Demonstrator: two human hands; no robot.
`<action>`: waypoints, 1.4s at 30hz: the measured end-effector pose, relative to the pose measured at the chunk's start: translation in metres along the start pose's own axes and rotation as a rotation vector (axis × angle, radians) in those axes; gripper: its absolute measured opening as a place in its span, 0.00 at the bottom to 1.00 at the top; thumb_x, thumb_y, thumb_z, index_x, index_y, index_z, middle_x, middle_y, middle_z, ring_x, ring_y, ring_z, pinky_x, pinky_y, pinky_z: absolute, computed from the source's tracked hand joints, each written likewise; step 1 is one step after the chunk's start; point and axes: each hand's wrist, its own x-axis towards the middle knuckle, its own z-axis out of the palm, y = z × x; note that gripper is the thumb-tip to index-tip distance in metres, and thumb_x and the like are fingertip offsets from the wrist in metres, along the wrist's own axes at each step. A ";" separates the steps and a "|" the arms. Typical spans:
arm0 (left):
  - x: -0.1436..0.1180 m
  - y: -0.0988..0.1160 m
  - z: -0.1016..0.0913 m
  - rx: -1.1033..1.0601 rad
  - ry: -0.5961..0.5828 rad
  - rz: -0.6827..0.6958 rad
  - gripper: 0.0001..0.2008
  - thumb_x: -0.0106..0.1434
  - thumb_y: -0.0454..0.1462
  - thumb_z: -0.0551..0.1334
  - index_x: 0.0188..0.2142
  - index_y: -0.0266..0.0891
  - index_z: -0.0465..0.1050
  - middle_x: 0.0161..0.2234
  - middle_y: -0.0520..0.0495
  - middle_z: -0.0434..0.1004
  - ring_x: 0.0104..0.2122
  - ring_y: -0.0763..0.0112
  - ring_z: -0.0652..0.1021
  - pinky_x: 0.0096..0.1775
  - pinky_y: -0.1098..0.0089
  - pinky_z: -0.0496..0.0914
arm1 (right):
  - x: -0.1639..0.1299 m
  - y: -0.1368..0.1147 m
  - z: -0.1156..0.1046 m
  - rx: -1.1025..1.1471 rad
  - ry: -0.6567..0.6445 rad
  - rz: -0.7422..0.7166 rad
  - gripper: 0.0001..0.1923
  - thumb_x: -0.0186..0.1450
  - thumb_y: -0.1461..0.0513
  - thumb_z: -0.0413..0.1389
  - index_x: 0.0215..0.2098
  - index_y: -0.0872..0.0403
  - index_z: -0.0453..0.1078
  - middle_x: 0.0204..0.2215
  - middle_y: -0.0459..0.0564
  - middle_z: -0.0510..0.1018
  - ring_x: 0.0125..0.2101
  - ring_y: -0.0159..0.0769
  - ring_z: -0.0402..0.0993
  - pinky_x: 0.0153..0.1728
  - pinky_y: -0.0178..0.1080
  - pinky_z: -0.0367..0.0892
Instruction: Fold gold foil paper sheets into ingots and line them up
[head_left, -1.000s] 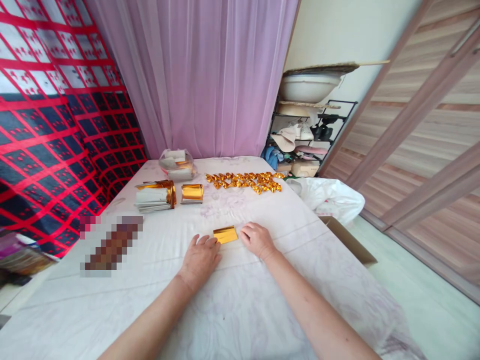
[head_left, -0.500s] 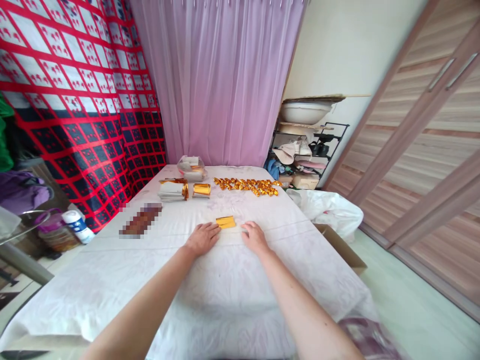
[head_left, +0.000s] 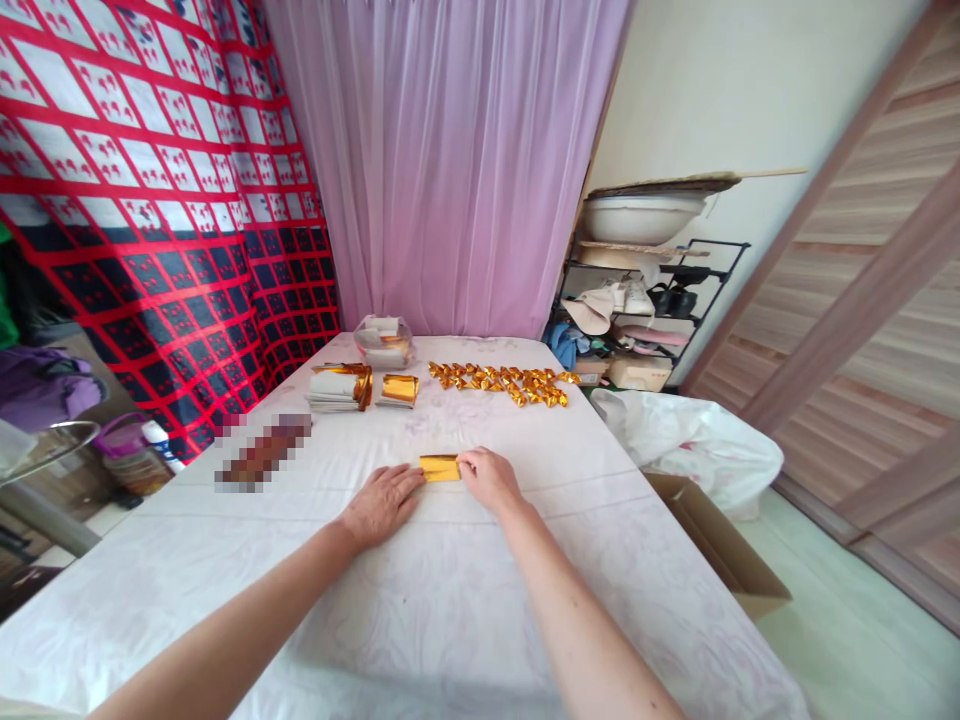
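Lilac curtain [head_left: 450, 170] falls in soft pleats behind the far edge of a broad surface [head_left: 480, 620] draped in pale, faintly floral cloth. Beyond the right edge sit a crumpled white plastic bag [head_left: 697, 440] and an open brown cardboard box [head_left: 724, 545].

The left hand [head_left: 381, 502] lies palm down on the cloth, its fingers extended and slightly spread, grasping nothing, their tips touching the left end of a gold sheet. The right hand [head_left: 489, 477] has its fingers curled inward, thumb and forefinger at the sheet's right end; whether they pinch it cannot be told.

Toward the far left corner stands a thick stack [head_left: 334, 388] of grey-white and gold foil leaves, with a smaller gold-topped stack [head_left: 398, 390] just to its right.

Between the hands, midway between the left and right edges, the gold sheet [head_left: 439, 468] lies flat: shiny, oblong, creased lengthwise, its long axis running left to right, roughly along the far edge. Smallest are the folded gold pieces [head_left: 499, 378], faceted and glossy, spread in rows toward the far right corner.
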 end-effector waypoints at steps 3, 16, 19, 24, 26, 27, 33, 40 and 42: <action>-0.003 -0.002 0.003 0.001 0.046 0.025 0.20 0.69 0.40 0.50 0.59 0.45 0.65 0.59 0.48 0.69 0.59 0.61 0.67 0.58 0.56 0.61 | 0.010 -0.007 0.008 0.042 0.003 -0.042 0.11 0.66 0.63 0.52 0.38 0.49 0.77 0.36 0.47 0.80 0.37 0.32 0.74 0.36 0.31 0.61; -0.012 -0.004 0.004 0.103 0.136 0.103 0.21 0.68 0.38 0.53 0.60 0.46 0.63 0.60 0.49 0.68 0.59 0.63 0.68 0.57 0.58 0.63 | 0.007 -0.006 0.037 0.213 0.051 -0.144 0.06 0.62 0.67 0.54 0.29 0.52 0.71 0.29 0.45 0.76 0.33 0.32 0.72 0.35 0.32 0.59; -0.012 -0.004 0.001 0.100 0.149 0.116 0.22 0.68 0.38 0.54 0.61 0.46 0.62 0.60 0.49 0.68 0.59 0.64 0.68 0.57 0.60 0.63 | 0.006 -0.005 0.041 0.229 0.057 -0.144 0.07 0.62 0.68 0.53 0.30 0.52 0.70 0.29 0.44 0.75 0.32 0.32 0.71 0.34 0.33 0.59; -0.011 -0.001 -0.003 0.135 0.148 0.119 0.25 0.67 0.38 0.54 0.63 0.45 0.58 0.60 0.50 0.68 0.59 0.64 0.68 0.58 0.62 0.63 | 0.001 -0.003 0.043 0.261 0.075 -0.150 0.07 0.63 0.67 0.52 0.32 0.51 0.70 0.29 0.45 0.74 0.32 0.33 0.70 0.34 0.34 0.58; -0.011 0.000 -0.003 0.161 0.150 0.129 0.25 0.67 0.38 0.54 0.63 0.46 0.59 0.60 0.51 0.67 0.59 0.65 0.68 0.58 0.62 0.62 | -0.002 -0.002 0.044 0.283 0.093 -0.141 0.07 0.63 0.68 0.51 0.32 0.51 0.70 0.29 0.45 0.74 0.33 0.33 0.70 0.34 0.34 0.58; -0.011 0.000 -0.003 0.172 0.152 0.133 0.25 0.67 0.38 0.54 0.63 0.45 0.59 0.61 0.51 0.67 0.59 0.65 0.68 0.58 0.62 0.62 | -0.003 -0.002 0.044 0.291 0.100 -0.136 0.08 0.63 0.68 0.51 0.33 0.51 0.70 0.29 0.45 0.74 0.33 0.34 0.70 0.35 0.34 0.59; -0.012 0.000 -0.001 0.188 0.145 0.126 0.26 0.67 0.37 0.53 0.64 0.45 0.57 0.62 0.50 0.65 0.59 0.65 0.67 0.59 0.62 0.61 | -0.006 -0.003 0.044 0.298 0.085 -0.124 0.08 0.63 0.69 0.52 0.33 0.51 0.70 0.30 0.46 0.75 0.34 0.34 0.71 0.36 0.34 0.59; -0.011 -0.004 0.003 0.117 0.092 0.120 0.28 0.67 0.38 0.53 0.66 0.46 0.53 0.60 0.50 0.68 0.59 0.63 0.69 0.58 0.61 0.62 | -0.003 -0.005 0.038 0.230 0.025 -0.109 0.07 0.61 0.69 0.54 0.32 0.50 0.71 0.30 0.44 0.75 0.34 0.33 0.72 0.36 0.33 0.60; -0.011 -0.004 0.006 0.091 0.089 0.113 0.27 0.67 0.38 0.53 0.66 0.46 0.54 0.60 0.49 0.68 0.59 0.62 0.68 0.59 0.60 0.61 | -0.003 -0.006 0.036 0.207 0.016 -0.109 0.07 0.61 0.68 0.55 0.31 0.50 0.71 0.29 0.44 0.75 0.34 0.32 0.72 0.36 0.33 0.60</action>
